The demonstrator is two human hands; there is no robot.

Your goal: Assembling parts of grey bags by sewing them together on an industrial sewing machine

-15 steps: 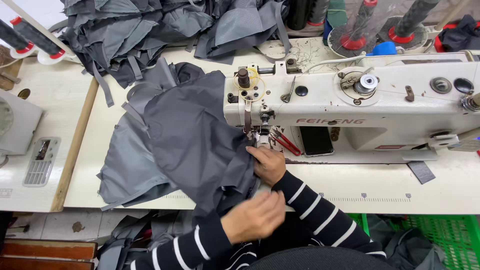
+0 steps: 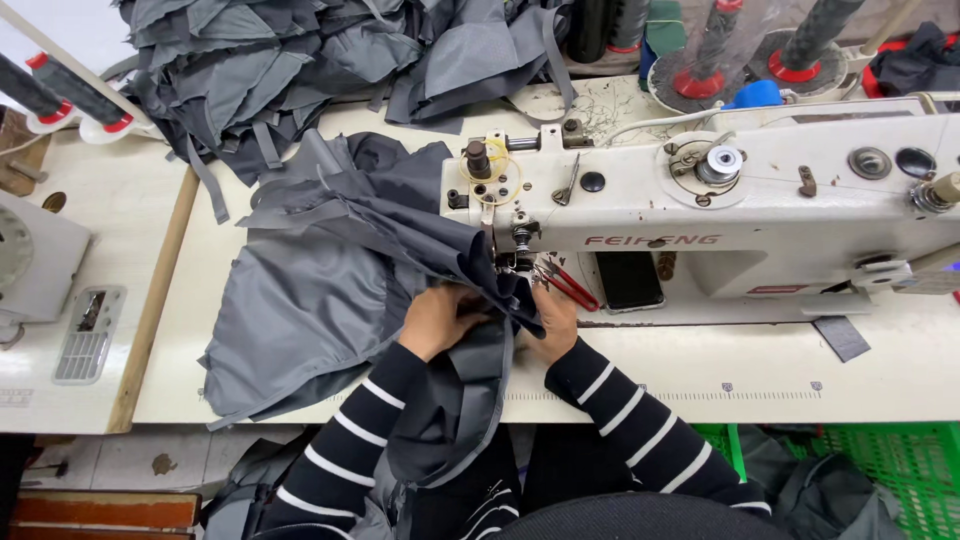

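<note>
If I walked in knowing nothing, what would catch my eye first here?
Probably the white sewing machine across the table's right half, with dark grey fabric spilling from its needle to the left. Both hands, left hand and right hand, press that fabric just in front of the needle. A heap of grey cut pieces sits behind.

Matt grey woven fabric [image 2: 330, 280], glossy cream enamelled sewing machine [image 2: 720, 210], smooth pale laminate table [image 2: 700, 370]

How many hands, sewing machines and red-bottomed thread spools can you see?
Hands: 2, the left hand and right hand, both on the grey fabric
Sewing machines: 1, the white sewing machine
Red-bottomed thread spools at the top right: 2
Total: 5
</note>
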